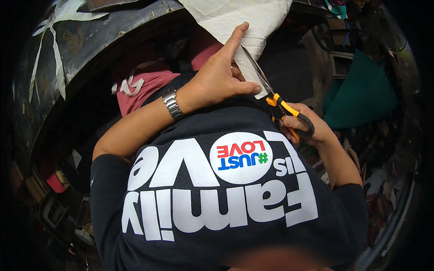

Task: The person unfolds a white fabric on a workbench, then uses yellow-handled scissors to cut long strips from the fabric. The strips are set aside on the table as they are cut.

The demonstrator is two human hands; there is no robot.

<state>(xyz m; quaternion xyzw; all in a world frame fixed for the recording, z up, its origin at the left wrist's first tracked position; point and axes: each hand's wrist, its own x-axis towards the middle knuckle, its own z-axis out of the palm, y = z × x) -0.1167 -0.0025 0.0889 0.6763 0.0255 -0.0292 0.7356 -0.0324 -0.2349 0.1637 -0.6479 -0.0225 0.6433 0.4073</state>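
A piece of white cloth (244,22) hangs over the table's near edge and narrows to a strip toward me. My left hand (221,74), with a metal watch on its wrist, holds that strip. Its thumb lies on the strip's lower end, the index finger points away along the cloth, and the other fingers are partly hidden behind. In my right hand (307,124) is a pair of scissors (282,106) with yellow and black handles, my fingers in the loops. The blades point up and away, lying along the strip's right edge. They look nearly closed.
A dark, worn tabletop (86,40) curves across the far left, with white cloth scraps (56,58) hanging off its edge. Pink cloth (140,81) with small white scraps lies at my lap. Green material (361,92) stands at the right amid clutter.
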